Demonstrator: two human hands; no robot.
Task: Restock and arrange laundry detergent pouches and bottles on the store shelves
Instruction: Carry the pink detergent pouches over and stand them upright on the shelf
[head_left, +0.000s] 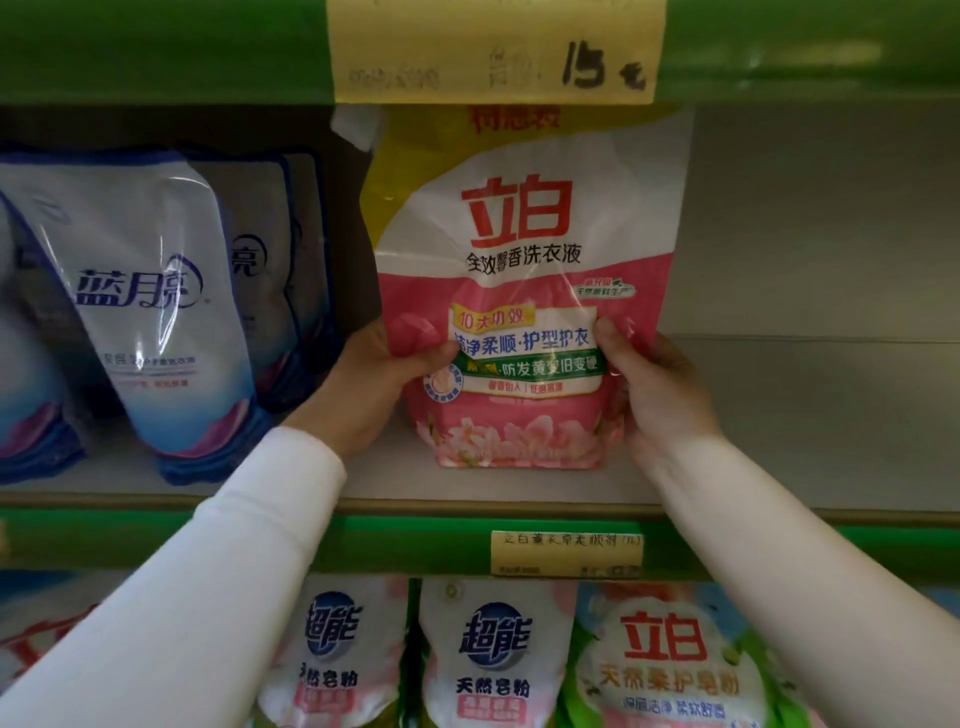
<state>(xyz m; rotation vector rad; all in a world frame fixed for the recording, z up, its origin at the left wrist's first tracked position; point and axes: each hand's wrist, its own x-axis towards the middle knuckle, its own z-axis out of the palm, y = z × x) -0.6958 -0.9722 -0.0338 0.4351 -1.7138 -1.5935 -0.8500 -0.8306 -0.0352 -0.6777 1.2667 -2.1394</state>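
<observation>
Grey shelf board with a green front edge carries the glossy pink-and-white pouch, which stands upright near the board's middle. Soft, crinkled blue-and-white pouches lean near the left end. The left hand and right hand grip the pink pouch's lower sides between them, thumbs curled onto its front.

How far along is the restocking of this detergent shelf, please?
Done: blue-and-white pouches stand at the left of the shelf, and the row below looks stocked. In hand: left hand and right hand grip the pink pouch upright, apparently resting on the shelf. Left: the bare stretch to its right needs stock.
</observation>
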